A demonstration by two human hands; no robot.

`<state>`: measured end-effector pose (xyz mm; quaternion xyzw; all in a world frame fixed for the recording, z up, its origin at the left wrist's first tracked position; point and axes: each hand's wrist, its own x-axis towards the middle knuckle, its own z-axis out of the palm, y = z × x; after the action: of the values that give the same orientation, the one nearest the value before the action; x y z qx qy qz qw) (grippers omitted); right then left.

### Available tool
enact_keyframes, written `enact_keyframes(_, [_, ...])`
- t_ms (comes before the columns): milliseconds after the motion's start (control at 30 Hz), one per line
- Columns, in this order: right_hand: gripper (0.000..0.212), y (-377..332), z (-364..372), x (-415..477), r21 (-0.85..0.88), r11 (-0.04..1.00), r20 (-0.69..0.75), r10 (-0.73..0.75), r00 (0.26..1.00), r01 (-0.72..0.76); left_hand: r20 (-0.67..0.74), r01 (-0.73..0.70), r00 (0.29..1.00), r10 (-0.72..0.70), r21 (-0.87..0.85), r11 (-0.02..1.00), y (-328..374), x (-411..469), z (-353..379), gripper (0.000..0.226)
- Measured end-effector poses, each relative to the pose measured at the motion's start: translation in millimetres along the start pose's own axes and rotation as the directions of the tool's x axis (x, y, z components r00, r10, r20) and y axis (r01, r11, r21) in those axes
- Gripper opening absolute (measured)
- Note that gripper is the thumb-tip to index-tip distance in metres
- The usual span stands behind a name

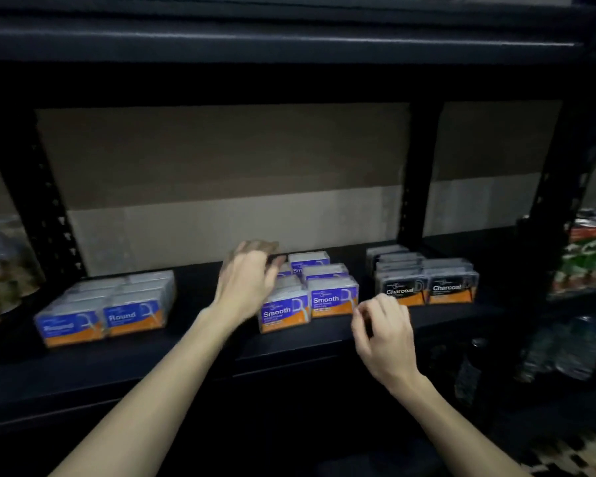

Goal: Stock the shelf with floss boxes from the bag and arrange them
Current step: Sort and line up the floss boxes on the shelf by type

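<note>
reaching left hand (246, 284) over smooth boxes (331, 299), right hand (382, 333) hovering

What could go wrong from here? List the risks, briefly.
1. The blurred left hand is over the Smooth boxes; the front-left Smooth box sits forward and askew, so a nudge might tip it off the shelf.
2. The right hand hovers close to the Charcoal boxes and could bump them.
</note>
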<state>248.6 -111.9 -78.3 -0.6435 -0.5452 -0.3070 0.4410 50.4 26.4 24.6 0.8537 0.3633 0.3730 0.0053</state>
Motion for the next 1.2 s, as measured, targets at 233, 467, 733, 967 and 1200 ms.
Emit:
enact_keyframes(233, [0.02, 13.1, 20.0, -4.2, -0.134, 0.984, 0.018, -0.12, 0.993, 0.121, 0.416, 0.163, 0.901, -0.121, -0.065, 0.985, -46.5, 62.1, 16.8, 0.025])
enact_keyframes(467, [0.023, 12.8, 24.7, -7.9, -0.18, 0.978, -0.001, -0.108, 0.994, 0.106, 0.525, 0.183, 0.848, -0.074, -0.159, 0.97, -68.7, 72.9, 24.8, 0.019])
enact_keyframes(733, [0.028, 11.2, 28.0, -7.8, -0.216, 0.974, -0.036, -0.08, 0.996, 0.07, 0.464, 0.223, 0.874, -0.142, -0.124, 0.967, -82.7, 80.5, 30.0, 0.023])
enact_keyframes(967, [0.028, 11.1, 30.6, -7.8, -0.23, 0.971, -0.055, -0.08, 0.995, 0.065, 0.431, 0.214, 0.892, -0.135, -0.139, 0.967, -74.3, 93.9, 29.6, 0.038])
enact_keyframes(1200, [0.03, 12.2, 30.8, -8.4, -0.244, 0.967, -0.051, -0.09, 0.995, 0.075, 0.558, 0.111, 0.83, 0.011, -0.185, 0.976, -21.2, 117.0, 58.8, 0.028])
